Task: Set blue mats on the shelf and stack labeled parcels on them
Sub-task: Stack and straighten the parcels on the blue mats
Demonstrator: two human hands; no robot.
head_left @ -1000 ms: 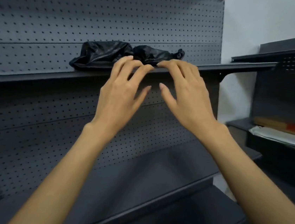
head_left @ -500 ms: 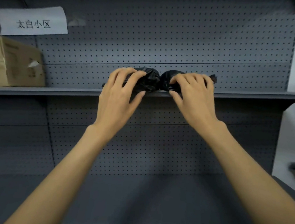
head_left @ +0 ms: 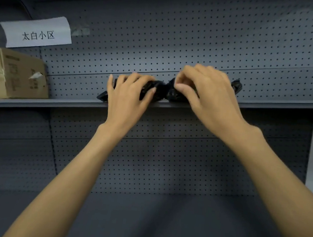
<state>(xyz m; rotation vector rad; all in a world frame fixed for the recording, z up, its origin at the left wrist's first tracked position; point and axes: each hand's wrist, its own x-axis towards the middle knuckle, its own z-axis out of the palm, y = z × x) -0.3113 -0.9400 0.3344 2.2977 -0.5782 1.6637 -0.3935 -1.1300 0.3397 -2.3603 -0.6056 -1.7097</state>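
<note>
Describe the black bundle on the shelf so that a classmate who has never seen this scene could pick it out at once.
Find the grey pegboard shelf at head height. The black bundle lies towards its right, under the left hand and right hand. Unlike the cardboard box at far left, it is soft, crumpled, shiny plastic, pinched in the middle.

Left hand [head_left: 128,99] and right hand [head_left: 208,97] bare; forearms sleeveless.
</note>
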